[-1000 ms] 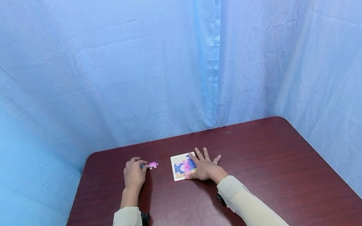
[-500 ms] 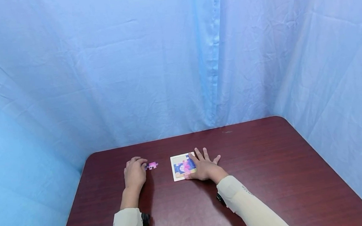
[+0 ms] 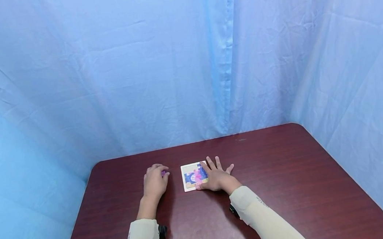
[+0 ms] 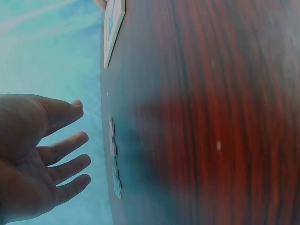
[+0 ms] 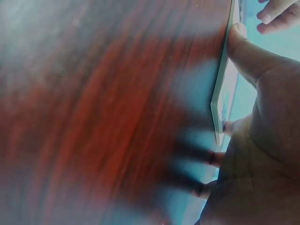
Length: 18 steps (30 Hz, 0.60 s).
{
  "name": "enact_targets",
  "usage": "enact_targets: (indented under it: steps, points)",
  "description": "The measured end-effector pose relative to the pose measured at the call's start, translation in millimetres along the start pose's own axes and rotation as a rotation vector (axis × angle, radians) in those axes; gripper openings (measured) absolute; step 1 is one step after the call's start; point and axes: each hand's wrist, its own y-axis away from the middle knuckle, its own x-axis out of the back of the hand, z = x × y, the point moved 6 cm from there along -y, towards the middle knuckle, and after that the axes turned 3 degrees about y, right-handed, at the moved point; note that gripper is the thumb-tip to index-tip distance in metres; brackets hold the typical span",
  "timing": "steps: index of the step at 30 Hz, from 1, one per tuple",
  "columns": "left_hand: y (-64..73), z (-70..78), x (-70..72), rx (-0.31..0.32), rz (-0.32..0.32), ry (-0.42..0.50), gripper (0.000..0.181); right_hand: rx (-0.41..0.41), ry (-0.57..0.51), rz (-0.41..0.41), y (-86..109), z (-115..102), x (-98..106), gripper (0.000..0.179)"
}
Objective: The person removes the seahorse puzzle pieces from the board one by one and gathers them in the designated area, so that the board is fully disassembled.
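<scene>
My left hand (image 3: 155,180) is over loose jigsaw pieces on the table, with a bit of a purple piece (image 3: 163,173) showing between thumb and forefinger. In the left wrist view its fingers are loosely extended with nothing in them, apart from the jigsaw pieces (image 4: 114,150), which lie flat in a row. Most of these pieces are hidden by the hand in the head view. My right hand (image 3: 217,178) is spread, its thumb and a finger resting on the square jigsaw tray (image 3: 183,178). Pink, blue and yellow pieces lie inside the tray's pale border.
The dark red-brown wooden table (image 3: 281,187) has rounded far corners. Light blue curtains (image 3: 142,71) hang behind it and along both sides. The tray stands to the right of the left hand.
My left hand has moved right, over the pink and purple pieces that showed beside its fingertips before. The right hand and the tray have stayed in place.
</scene>
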Motion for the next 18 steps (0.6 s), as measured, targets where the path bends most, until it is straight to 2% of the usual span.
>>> enact_targets:
  steps: [8, 18]
  points:
    - [5.6, 22.9, -13.1, -0.050, -0.021, -0.006, 0.017, 0.009, -0.007, 0.025, 1.1, -1, 0, 0.106]
    - [7.8, 54.7, -34.4, -0.144, -0.091, -0.036, 0.017, -0.005, -0.007, 0.034, 0.8, -1, 0, 0.114]
